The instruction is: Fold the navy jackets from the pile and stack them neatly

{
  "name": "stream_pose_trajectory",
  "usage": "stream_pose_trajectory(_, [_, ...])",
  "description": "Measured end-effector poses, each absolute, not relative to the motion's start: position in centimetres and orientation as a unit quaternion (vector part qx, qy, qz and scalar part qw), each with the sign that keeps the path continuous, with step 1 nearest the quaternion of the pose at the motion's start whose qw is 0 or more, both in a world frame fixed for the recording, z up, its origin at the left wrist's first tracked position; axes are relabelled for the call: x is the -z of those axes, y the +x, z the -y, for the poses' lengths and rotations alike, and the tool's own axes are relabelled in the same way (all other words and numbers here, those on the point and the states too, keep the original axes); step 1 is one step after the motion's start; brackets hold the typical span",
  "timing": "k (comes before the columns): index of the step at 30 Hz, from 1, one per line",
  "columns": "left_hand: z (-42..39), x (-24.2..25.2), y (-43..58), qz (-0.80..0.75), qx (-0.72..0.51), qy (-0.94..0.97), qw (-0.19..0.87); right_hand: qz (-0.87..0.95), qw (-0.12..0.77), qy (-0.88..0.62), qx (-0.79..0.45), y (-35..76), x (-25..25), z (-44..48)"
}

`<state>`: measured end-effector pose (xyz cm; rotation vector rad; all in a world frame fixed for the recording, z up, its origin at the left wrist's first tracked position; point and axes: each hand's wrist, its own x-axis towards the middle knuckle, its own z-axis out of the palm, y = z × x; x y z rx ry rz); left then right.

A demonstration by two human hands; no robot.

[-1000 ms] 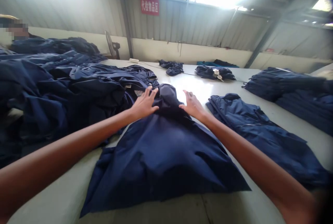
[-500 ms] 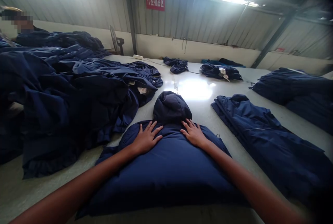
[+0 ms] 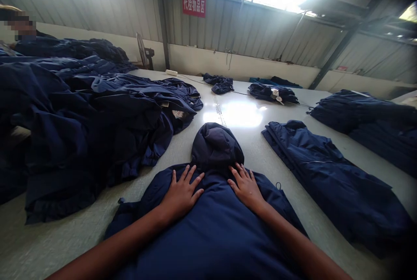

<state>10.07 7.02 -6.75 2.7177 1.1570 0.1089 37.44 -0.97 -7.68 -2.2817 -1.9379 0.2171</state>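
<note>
A navy hooded jacket (image 3: 211,236) lies flat on the pale table (image 3: 65,241) in front of me, its hood (image 3: 216,147) pointing away. My left hand (image 3: 180,193) rests palm down on the jacket's left shoulder, fingers spread. On the right shoulder, just below the hood, my right hand (image 3: 246,186) lies flat in the same way. Neither hand grips anything.
A big heap of loose navy garments (image 3: 74,115) covers the table's left side. A folded navy jacket (image 3: 329,176) lies to the right, with a stack of folded ones (image 3: 368,115) beyond it. Small bundles (image 3: 273,93) sit at the far edge. Another person (image 3: 16,28) is at far left.
Both hands have slid back toward me from the hood's sides onto the jacket's shoulders. The hood now lies flat and the jacket sits closer to me.
</note>
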Motion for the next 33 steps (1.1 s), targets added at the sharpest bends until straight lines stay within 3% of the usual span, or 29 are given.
stream_pose_trajectory(5, [-7.2, 7.5, 10.0, -0.373, -0.04, 0.92, 0.112, 0.651, 0.068, -0.754, -0.054, 36.9, 8.5, 1.9])
stream_pose_trajectory(11, [-13.9, 7.1, 13.1, -0.357, -0.061, 0.925, 0.114, 0.643, 0.07, -0.76, -0.059, 39.2, 7.8, -4.2])
stream_pose_trajectory(18, [-22.0, 0.0, 16.1, -0.301, 0.009, 0.941, 0.154, 0.655, 0.076, -0.739, -0.137, 42.9, 1.8, -10.2])
stream_pose_trajectory(23, [-17.0, -3.7, 11.5, -0.198, -0.085, 0.965, 0.147, 0.718, 0.18, -0.67, -0.051, 42.6, -0.4, -2.2])
stream_pose_trajectory(28, [-8.6, 0.3, 4.5, -0.187, -0.109, 0.974, 0.064, 0.748, 0.128, -0.651, 0.0, 41.0, 2.5, 10.3])
stream_pose_trajectory(33, [-7.4, 3.8, 2.4, -0.215, -0.055, 0.971, 0.084, 0.756, 0.141, -0.639, 0.022, 39.8, 5.8, 12.9])
